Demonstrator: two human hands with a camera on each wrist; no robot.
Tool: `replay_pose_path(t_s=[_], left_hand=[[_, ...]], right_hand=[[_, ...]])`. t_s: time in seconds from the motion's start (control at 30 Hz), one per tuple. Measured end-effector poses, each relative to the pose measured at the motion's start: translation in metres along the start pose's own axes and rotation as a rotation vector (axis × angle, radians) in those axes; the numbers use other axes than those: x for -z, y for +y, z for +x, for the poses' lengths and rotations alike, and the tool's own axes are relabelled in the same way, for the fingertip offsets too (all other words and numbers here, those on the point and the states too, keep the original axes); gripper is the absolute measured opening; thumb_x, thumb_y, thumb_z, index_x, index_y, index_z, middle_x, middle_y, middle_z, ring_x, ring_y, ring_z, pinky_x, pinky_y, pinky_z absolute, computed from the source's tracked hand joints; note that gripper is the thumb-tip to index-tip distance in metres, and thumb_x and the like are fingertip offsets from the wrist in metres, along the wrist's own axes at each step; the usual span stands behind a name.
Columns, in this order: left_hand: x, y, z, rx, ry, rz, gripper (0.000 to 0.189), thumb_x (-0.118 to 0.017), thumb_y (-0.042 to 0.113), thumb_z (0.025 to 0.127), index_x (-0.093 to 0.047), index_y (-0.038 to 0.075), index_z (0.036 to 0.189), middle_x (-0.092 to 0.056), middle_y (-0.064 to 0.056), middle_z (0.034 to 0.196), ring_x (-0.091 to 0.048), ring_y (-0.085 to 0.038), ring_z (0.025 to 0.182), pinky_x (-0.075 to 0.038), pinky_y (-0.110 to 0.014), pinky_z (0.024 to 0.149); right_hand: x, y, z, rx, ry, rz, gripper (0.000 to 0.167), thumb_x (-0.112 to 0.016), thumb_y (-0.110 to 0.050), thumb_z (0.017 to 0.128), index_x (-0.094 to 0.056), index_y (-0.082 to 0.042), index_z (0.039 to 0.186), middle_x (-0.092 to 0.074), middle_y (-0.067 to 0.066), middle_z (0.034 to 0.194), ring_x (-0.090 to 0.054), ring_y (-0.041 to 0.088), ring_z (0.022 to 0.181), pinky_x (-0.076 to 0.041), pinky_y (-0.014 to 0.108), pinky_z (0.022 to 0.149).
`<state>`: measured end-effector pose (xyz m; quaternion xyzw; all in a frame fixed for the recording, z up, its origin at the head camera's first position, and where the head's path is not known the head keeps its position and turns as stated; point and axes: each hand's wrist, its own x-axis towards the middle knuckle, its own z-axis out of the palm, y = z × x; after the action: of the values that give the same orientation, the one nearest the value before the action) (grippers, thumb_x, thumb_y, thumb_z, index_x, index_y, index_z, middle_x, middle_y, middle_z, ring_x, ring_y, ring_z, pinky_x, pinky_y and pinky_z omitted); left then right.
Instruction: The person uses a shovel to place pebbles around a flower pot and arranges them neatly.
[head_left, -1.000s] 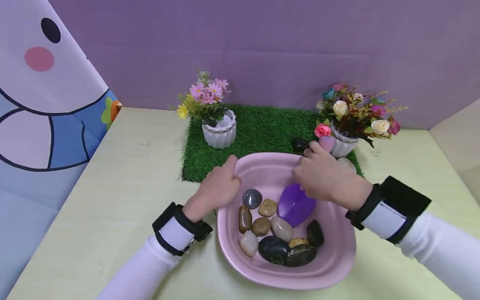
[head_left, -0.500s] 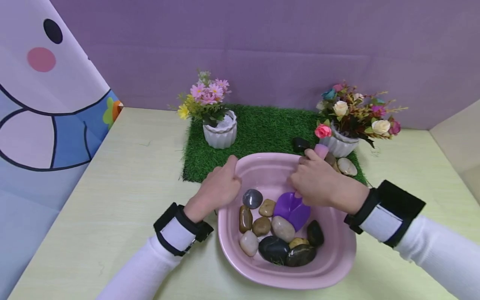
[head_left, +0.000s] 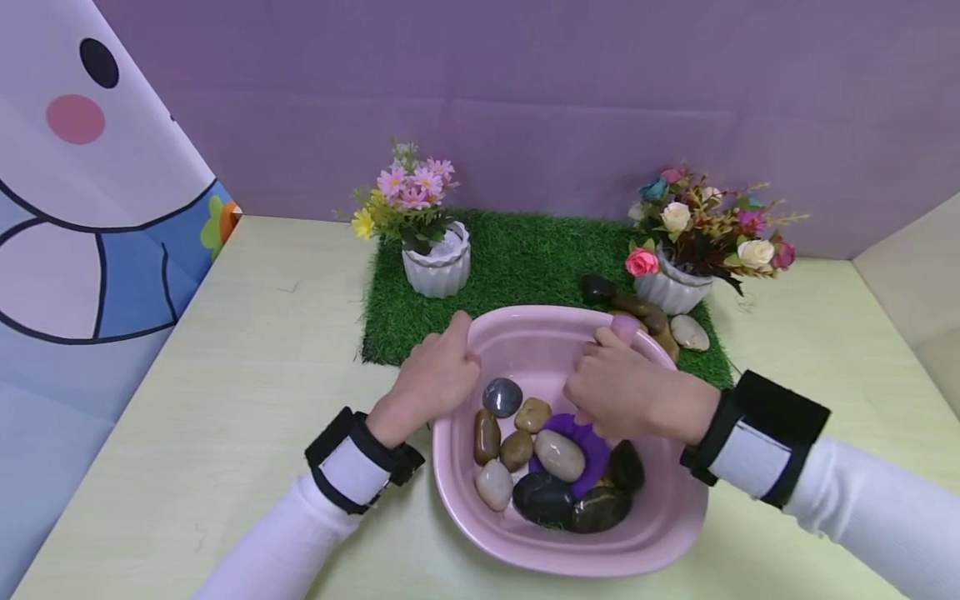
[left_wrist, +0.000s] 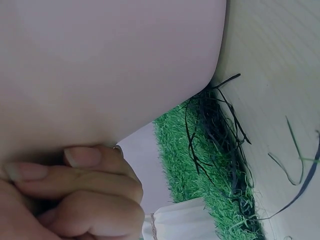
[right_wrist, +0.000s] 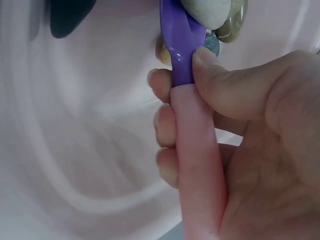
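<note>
In the head view, my left hand (head_left: 438, 372) grips the upper left rim of a pink basin (head_left: 491, 546); the left wrist view shows its fingers curled against the basin's outer wall. My right hand (head_left: 621, 387) is over the basin, wrapped around the pink handle of a toy shovel (right_wrist: 197, 155). The shovel's purple blade (head_left: 592, 450) is down among wet stones, and a pale oval stone (head_left: 559, 455) lies on it. Several stones surround the blade, including a large black stone (head_left: 543, 497), a white stone (head_left: 494, 485) and a grey stone (head_left: 502, 397).
Behind the basin lies a green artificial grass mat (head_left: 525, 250). A white pot (head_left: 437, 268) of pink and yellow flowers stands at its left, another pot (head_left: 672, 289) of mixed flowers at its right. Several stones, one white (head_left: 689, 332), lie by the right pot.
My right hand has moved down and slightly left with the shovel. The purple blade has slid under the pale oval stone. My left hand stays on the rim.
</note>
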<state>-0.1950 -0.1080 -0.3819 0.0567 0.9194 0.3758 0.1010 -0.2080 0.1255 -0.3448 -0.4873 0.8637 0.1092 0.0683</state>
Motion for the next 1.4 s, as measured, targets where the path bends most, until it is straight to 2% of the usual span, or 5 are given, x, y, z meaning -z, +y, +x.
replay_pose_path(t_s=[0.17, 0.33, 0.53, 0.8, 1.4], left_hand=[[0.0, 0.0, -0.001, 0.0, 0.005, 0.0, 0.017, -0.048, 0.009, 0.098, -0.047, 0.004, 0.115, -0.059, -0.018, 0.081, -0.064, -0.025, 0.056, -0.053, -0.036, 0.046], [0.0, 0.0, -0.001, 0.007, 0.006, -0.003, 0.018, -0.049, 0.008, 0.097, -0.047, 0.004, 0.115, -0.06, -0.019, 0.084, -0.064, -0.025, 0.057, -0.054, -0.035, 0.046], [-0.001, 0.0, 0.0, 0.007, 0.005, 0.006, 0.02, -0.049, 0.008, 0.097, -0.047, 0.003, 0.117, -0.06, -0.018, 0.083, -0.064, -0.025, 0.057, -0.053, -0.035, 0.046], [-0.001, 0.0, -0.001, 0.012, 0.002, -0.018, 0.023, -0.05, 0.008, 0.096, -0.048, 0.003, 0.118, -0.061, -0.019, 0.085, -0.066, -0.024, 0.057, -0.054, -0.034, 0.045], [0.0, 0.002, -0.001, 0.019, -0.005, -0.015, 0.027, -0.049, 0.007, 0.097, -0.048, 0.001, 0.123, -0.062, -0.021, 0.088, -0.065, -0.025, 0.056, -0.054, -0.034, 0.045]], right_hand=[[0.006, -0.007, 0.007, 0.06, 0.034, -0.049, 0.026, -0.083, -0.032, 0.084, -0.062, -0.023, 0.071, -0.05, -0.007, 0.072, -0.05, 0.02, 0.077, -0.033, 0.04, 0.081], [0.016, -0.016, 0.015, 0.146, 0.066, -0.225, 0.023, -0.081, -0.037, 0.085, -0.068, -0.021, 0.077, -0.055, -0.004, 0.076, -0.05, 0.021, 0.08, -0.034, 0.039, 0.085], [0.019, -0.022, 0.024, 0.223, 0.135, -0.344, 0.026, -0.085, -0.036, 0.074, -0.064, -0.021, 0.072, -0.058, -0.002, 0.079, -0.052, 0.021, 0.081, -0.034, 0.037, 0.086], [0.015, -0.009, 0.029, 0.171, -0.024, -0.085, 0.016, -0.082, -0.034, 0.085, -0.073, -0.022, 0.081, -0.059, -0.006, 0.079, -0.053, 0.019, 0.085, -0.033, 0.039, 0.086], [0.013, 0.015, 0.015, 0.123, -0.117, 0.447, 0.013, -0.074, -0.017, 0.092, -0.071, -0.025, 0.081, -0.06, -0.015, 0.081, -0.054, 0.011, 0.084, -0.028, 0.048, 0.088]])
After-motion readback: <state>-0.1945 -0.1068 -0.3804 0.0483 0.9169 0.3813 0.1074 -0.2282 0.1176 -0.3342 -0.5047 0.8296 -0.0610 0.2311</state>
